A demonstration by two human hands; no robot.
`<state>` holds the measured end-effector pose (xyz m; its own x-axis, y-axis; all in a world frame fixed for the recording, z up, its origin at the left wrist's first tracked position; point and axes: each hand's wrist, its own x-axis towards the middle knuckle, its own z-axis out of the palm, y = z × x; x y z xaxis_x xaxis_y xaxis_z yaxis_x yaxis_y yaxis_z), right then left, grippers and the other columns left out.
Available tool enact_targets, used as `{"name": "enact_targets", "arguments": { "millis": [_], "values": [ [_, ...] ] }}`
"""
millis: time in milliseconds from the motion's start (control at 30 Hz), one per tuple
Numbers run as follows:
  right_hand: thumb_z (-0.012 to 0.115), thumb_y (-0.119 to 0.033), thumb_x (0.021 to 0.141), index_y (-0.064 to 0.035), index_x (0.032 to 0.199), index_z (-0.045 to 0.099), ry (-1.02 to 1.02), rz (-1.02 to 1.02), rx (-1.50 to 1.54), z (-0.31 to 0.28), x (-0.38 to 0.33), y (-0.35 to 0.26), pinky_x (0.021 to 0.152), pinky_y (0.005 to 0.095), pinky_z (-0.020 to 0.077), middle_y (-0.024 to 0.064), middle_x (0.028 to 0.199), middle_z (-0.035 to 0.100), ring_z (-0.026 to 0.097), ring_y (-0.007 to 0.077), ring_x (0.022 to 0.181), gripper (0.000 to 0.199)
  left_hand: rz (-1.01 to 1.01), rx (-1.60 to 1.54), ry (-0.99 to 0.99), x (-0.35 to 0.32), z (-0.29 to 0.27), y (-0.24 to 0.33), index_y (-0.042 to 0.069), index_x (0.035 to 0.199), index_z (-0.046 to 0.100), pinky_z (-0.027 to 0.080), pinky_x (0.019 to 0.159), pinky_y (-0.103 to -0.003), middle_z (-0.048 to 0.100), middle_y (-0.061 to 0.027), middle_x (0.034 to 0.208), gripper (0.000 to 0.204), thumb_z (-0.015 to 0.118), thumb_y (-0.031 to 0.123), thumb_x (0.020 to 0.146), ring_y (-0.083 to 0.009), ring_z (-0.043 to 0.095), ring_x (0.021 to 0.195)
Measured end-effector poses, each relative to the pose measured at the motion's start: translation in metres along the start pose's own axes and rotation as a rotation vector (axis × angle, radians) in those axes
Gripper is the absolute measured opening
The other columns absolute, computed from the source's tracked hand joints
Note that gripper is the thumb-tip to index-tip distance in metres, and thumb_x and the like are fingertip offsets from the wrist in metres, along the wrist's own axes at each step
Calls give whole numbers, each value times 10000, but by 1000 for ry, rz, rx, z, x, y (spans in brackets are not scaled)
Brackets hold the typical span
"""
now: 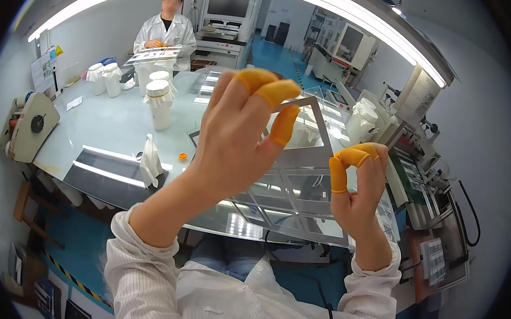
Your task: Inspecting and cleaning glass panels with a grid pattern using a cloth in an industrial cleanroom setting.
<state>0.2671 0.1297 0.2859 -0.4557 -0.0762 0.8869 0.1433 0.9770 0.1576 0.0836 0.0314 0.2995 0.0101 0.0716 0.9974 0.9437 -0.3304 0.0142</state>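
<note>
My left hand point(233, 134) is raised in the middle, with orange finger cots on its fingertips. Its thumb and fingers pinch the upper part of a thin grey-framed panel point(308, 155) with a see-through window. On the panel's right edge, my right hand point(362, 188), also in orange finger cots, closes thumb against fingers. The panel is tilted above the table, and my left hand covers part of it. Below it lies a clear divided tray point(293, 201) with flat panes; its contents are hard to make out.
White cloth-covered bottles point(160, 110) stand on the glossy table point(101, 125). A white cloth point(150, 160) rests on a dark mat point(107, 174), near a small orange item point(182, 156). Equipment point(405, 127) lines the right side. A person point(166, 33) handles a sheet across the table.
</note>
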Motion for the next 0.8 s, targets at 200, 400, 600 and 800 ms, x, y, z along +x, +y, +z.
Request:
{"name": "enact_targets", "arguments": {
  "millis": [200, 400, 600, 800],
  "values": [
    [649, -34, 744, -5, 826, 540, -11, -35, 47, 5, -11, 1, 655, 350, 365, 114, 784, 501, 440, 279, 742, 140, 153, 99, -114, 10, 4, -10, 10, 833, 581, 452, 648, -306, 555, -94, 892, 250, 746, 43, 649, -251, 507, 818],
    [655, -37, 735, -6, 842, 552, -18, -62, 32, 3, -14, -1, 666, 349, 373, 115, 798, 514, 455, 285, 761, 151, 388, 261, -98, 12, 5, -7, 21, 791, 550, 466, 633, -306, 539, -100, 874, 274, 758, 71, 620, -256, 513, 789],
    [639, -10, 735, -3, 839, 544, -7, -5, 77, 4, -11, -6, 648, 343, 364, 115, 784, 504, 445, 281, 744, 141, 588, 349, 6, 6, 18, -24, 23, 850, 542, 458, 628, -317, 536, -111, 884, 350, 750, 96, 578, -258, 517, 783],
    [616, 5, 751, 15, 829, 516, 43, 107, 73, 12, -11, 11, 650, 335, 353, 123, 772, 485, 420, 277, 716, 127, 283, 62, -17, -17, 30, -12, 17, 882, 485, 433, 611, -300, 503, -104, 813, 295, 641, 20, 632, -249, 505, 722]
  ]
}}
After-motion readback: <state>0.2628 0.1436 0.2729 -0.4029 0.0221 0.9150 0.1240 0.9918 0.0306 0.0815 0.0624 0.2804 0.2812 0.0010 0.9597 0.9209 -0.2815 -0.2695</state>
